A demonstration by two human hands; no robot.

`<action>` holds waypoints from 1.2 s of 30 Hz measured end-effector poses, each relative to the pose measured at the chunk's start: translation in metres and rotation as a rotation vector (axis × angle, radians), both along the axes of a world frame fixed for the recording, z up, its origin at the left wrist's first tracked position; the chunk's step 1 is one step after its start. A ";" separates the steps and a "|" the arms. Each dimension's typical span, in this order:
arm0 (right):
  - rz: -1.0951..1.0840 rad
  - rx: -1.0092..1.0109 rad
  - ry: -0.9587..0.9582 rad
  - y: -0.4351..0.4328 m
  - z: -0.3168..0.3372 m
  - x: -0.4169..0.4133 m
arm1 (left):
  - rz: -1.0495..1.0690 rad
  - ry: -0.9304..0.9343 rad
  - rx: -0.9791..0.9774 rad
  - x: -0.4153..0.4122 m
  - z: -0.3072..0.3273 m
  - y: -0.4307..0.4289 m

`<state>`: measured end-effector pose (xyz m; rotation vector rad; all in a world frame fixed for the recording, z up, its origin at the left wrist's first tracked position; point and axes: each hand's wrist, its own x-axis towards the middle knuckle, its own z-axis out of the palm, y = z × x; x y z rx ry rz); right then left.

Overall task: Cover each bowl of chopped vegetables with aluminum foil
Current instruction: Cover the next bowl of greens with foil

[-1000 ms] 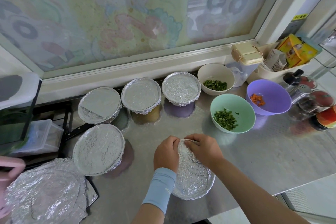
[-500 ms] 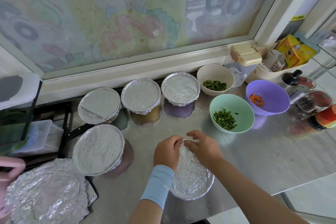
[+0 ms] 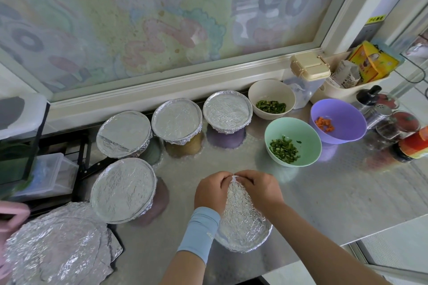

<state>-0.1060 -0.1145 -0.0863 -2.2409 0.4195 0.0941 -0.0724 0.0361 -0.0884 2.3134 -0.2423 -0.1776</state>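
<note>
Foil (image 3: pixel 243 222) edge pinched by left hand (image 3: pixel 212 190), right hand (image 3: pixel 259 188); green bowl (image 3: pixel 301 131) (uncovered) just beyond

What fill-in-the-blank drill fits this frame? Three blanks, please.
The left hand and right hand both pinch a crinkled sheet of ____.
The uncovered bowls number exactly ____.
Of those, only the ____ one holds orange bits.
Missing: foil; three; purple.

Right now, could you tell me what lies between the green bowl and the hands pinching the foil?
Only bare steel counter, as the head view shows, separates the green bowl from the left hand and right hand pinching the foil.
</note>
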 end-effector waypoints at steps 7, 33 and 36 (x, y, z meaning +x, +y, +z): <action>0.072 -0.056 0.022 -0.002 0.008 0.000 | 0.108 -0.030 0.056 -0.006 -0.001 -0.001; -0.413 0.409 0.299 -0.013 0.005 0.030 | 0.032 0.106 -0.032 0.005 0.004 0.002; -0.235 -0.092 0.052 -0.004 0.004 0.019 | -0.033 0.011 -0.010 0.002 0.002 0.004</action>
